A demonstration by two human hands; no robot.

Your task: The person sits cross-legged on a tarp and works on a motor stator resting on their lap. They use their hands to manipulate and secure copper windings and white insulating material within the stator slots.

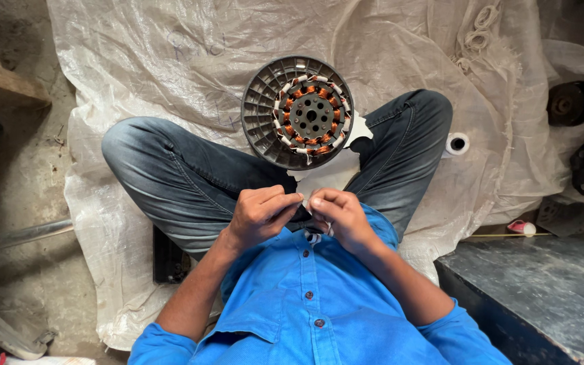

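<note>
My left hand (pixel 259 213) and right hand (pixel 338 215) pinch one small white paper strip (pixel 305 201) near the motor stator (pixel 297 112); I should fold it straight, gently.

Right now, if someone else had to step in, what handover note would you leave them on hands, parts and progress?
Left hand: fingertips pinched on a small white strip, close to the chest.
Right hand: pinching the same strip from the other side; the two hands meet at it.
Stator: round grey finned housing with copper windings and white slot liners, resting between the crossed legs, untouched.
White sheet: lies under the stator, partly cut away.
White roll: on the plastic sheet beside the right knee.
Done: windings and several liners sit in the slots.
Left: the strip in hand is not yet in the stator.
</note>
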